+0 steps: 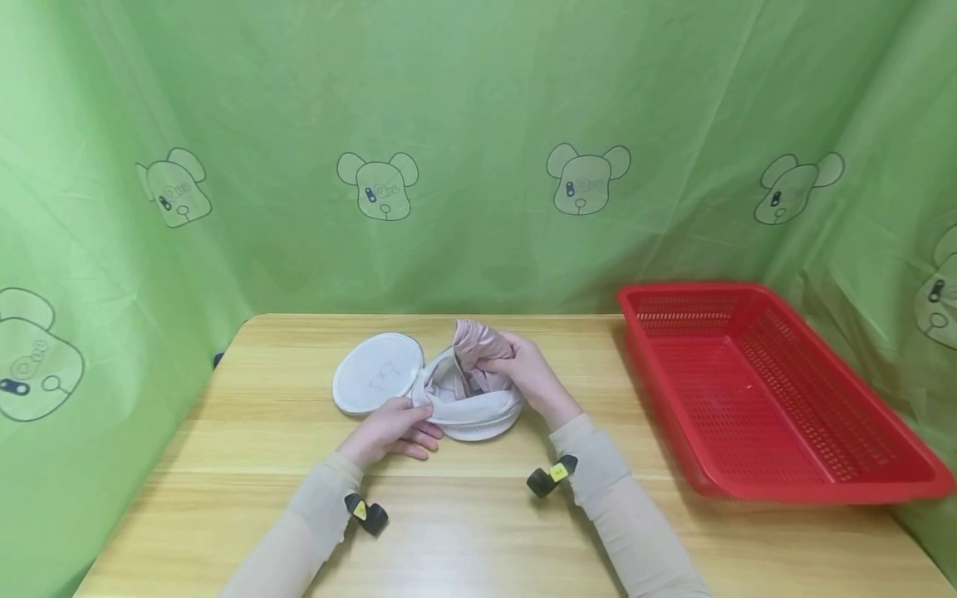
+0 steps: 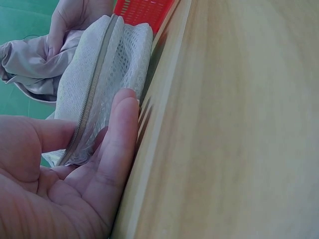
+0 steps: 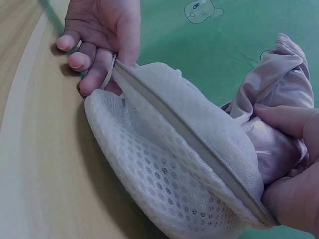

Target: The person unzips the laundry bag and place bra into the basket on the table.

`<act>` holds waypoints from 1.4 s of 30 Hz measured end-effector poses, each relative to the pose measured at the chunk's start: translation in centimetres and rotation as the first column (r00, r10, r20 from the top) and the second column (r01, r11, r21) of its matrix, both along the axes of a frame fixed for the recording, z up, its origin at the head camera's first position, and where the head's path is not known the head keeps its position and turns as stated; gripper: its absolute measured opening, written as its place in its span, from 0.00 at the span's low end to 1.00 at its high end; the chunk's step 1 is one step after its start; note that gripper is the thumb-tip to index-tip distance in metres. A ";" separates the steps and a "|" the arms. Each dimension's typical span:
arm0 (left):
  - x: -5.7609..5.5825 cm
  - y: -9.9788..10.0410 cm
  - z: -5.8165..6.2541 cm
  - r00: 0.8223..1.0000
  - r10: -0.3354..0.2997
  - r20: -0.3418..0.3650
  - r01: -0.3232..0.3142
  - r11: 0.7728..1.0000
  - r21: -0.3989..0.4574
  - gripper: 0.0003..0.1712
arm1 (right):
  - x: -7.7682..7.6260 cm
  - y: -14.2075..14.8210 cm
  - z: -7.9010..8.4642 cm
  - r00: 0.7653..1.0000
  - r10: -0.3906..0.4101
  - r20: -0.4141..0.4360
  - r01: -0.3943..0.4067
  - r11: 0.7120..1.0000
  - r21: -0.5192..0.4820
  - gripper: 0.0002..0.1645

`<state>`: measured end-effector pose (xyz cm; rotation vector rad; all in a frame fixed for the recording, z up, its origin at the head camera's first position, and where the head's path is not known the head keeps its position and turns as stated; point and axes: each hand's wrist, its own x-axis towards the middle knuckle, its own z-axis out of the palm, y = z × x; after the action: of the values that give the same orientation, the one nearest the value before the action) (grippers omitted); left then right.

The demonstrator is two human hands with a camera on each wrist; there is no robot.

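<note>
A round white mesh laundry bag (image 1: pixel 478 415) stands on the table, unzipped, its round lid (image 1: pixel 374 378) folded back to the left. My left hand (image 1: pixel 390 429) pinches the bag's zipped edge at its near left side, thumb on the zipper (image 2: pixel 89 99) and fingers against the mesh. A crumpled piece of pinkish-mauve satiny fabric (image 1: pixel 478 345) pokes up from the bag's mouth. My right hand (image 1: pixel 532 378) grips this fabric between thumb and fingers at the bag's far right side. The fabric's lower part is inside the bag, so its kind cannot be made out.
To the right, a red plastic basket (image 1: pixel 676 432) with slotted walls sits on the wooden table (image 1: pixel 463 531). Green curtains (image 1: pixel 478 249) printed with bear heads hang behind the table and at both sides.
</note>
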<state>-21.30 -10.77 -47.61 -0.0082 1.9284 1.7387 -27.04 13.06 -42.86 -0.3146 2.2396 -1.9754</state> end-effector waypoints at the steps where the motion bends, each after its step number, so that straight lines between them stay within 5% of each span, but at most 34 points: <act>1: 0.0 0.0 0.0 1.000 0.001 0.000 -0.001 1.000 0.000 0.22 | 0.0 0.0 0.0 1.000 0.001 0.000 -0.001 1.000 -0.007 0.27; 42: -0.1 -0.1 -0.1 1.000 0.004 0.013 -0.004 1.000 0.006 0.20 | 0.5 0.4 2.6 0.999 -0.051 -0.008 0.050 0.990 -0.129 0.27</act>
<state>-21.39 -10.91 -47.69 -0.0210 1.9152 1.7434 -26.52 13.51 -40.27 -0.2860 2.1520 -2.1542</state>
